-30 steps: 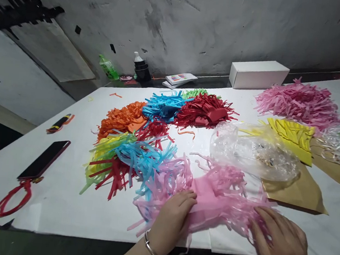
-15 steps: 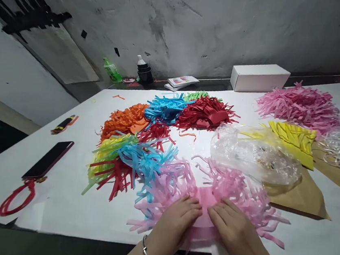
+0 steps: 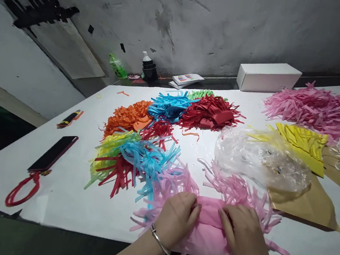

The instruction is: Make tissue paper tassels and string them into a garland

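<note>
Pink fringed tissue paper [image 3: 210,240] lies at the table's front edge, its uncut middle band between my hands and its cut strips fanning out to both sides. My left hand [image 3: 178,214], with a silver bangle at the wrist, pinches the band's left part between thumb and curled fingers. On the other side my right hand [image 3: 240,225] grips the band in the same way. A fold runs across the band between the two thumbs. Just beyond my left hand lie light-blue tissue strips [image 3: 146,157], partly under the pink ones.
Orange [image 3: 128,116], blue [image 3: 169,105] and dark red [image 3: 213,112] fringe bundles sit farther back. A clear plastic bag [image 3: 240,156], brown paper [image 3: 305,204], yellow fringe [image 3: 304,145] and a pink pile [image 3: 310,106] are at right. A phone [image 3: 53,153] with red strap lies left.
Both hands have gone from lying over the pink paper to pinching its middle band. More of the uncut paper now shows on the near side. The view has shifted slightly.
</note>
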A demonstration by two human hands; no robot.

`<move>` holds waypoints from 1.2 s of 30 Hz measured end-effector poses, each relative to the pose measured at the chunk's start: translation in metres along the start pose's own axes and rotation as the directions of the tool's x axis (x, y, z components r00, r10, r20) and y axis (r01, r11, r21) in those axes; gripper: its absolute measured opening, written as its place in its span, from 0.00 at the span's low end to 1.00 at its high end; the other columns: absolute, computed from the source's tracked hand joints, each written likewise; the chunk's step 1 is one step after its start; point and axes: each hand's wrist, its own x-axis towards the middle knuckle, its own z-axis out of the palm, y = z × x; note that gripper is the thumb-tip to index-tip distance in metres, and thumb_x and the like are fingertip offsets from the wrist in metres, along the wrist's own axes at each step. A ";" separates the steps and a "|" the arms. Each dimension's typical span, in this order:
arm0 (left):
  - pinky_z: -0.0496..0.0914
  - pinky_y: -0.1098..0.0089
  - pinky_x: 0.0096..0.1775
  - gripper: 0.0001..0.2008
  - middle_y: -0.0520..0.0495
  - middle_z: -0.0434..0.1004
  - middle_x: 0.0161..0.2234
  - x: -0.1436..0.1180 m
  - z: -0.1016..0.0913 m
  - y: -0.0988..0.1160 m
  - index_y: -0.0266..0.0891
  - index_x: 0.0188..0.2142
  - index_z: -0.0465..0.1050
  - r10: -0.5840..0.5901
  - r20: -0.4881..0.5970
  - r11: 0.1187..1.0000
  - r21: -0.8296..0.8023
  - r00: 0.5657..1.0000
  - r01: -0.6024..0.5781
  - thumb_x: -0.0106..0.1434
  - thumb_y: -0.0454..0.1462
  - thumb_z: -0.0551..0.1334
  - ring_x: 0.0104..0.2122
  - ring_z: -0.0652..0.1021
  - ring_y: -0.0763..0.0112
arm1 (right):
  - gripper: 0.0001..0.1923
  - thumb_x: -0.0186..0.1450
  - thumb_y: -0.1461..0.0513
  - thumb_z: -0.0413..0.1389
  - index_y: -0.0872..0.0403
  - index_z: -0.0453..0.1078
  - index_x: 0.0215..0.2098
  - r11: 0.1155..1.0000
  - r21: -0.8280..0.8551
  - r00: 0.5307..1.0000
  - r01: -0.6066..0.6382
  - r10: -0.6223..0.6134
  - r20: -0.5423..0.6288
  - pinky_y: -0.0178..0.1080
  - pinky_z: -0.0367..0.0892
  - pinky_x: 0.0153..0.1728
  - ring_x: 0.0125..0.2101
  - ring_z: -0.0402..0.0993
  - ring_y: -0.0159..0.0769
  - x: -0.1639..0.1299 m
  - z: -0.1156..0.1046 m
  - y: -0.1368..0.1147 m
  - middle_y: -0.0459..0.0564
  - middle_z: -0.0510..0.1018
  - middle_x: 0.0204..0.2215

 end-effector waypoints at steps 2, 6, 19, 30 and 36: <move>0.61 0.67 0.31 0.10 0.47 0.77 0.29 0.005 -0.002 0.000 0.39 0.28 0.69 -0.011 0.042 0.999 0.046 0.999 0.009 0.68 0.35 0.57 0.31 0.77 0.64 | 0.14 0.75 0.60 0.46 0.52 0.70 0.34 0.999 -0.054 1.000 -0.003 0.002 -0.018 0.43 0.59 0.34 0.25 0.67 0.40 0.003 0.004 0.004 0.47 0.73 0.23; 0.59 0.68 0.29 0.11 0.48 0.78 0.27 0.012 -0.003 -0.002 0.40 0.27 0.70 -0.016 0.081 0.998 0.060 0.997 0.011 0.67 0.37 0.58 0.30 0.78 0.64 | 0.09 0.72 0.65 0.50 0.56 0.72 0.46 0.991 -0.123 0.994 0.052 -0.063 -0.091 0.49 0.62 0.44 0.37 0.73 0.46 0.005 -0.003 0.005 0.56 0.79 0.36; 0.64 0.52 0.54 0.12 0.39 0.75 0.50 -0.005 -0.013 -0.006 0.40 0.51 0.70 0.270 -0.285 0.962 0.045 0.920 -0.268 0.68 0.35 0.59 0.51 0.72 0.53 | 0.14 0.69 0.72 0.47 0.58 0.74 0.42 0.938 0.070 0.938 0.340 -0.334 -0.088 0.46 0.63 0.51 0.37 0.74 0.39 0.001 -0.007 -0.006 0.52 0.78 0.32; 0.57 0.57 0.54 0.09 0.50 0.78 0.36 -0.022 0.016 -0.013 0.39 0.38 0.73 0.552 -0.236 0.830 0.069 0.800 -0.553 0.73 0.33 0.55 0.41 0.73 0.65 | 0.18 0.73 0.69 0.42 0.57 0.74 0.47 0.914 0.123 0.921 0.386 -0.373 -0.114 0.48 0.56 0.58 0.45 0.75 0.40 -0.020 0.000 -0.004 0.52 0.82 0.40; 0.59 0.59 0.49 0.04 0.49 0.77 0.39 -0.025 0.011 -0.018 0.40 0.40 0.72 0.457 -0.092 0.889 0.008 0.885 -0.458 0.70 0.32 0.59 0.41 0.72 0.63 | 0.12 0.72 0.69 0.49 0.56 0.73 0.46 0.925 0.119 0.932 0.362 -0.361 -0.028 0.50 0.54 0.61 0.51 0.72 0.41 -0.025 -0.009 0.010 0.52 0.80 0.46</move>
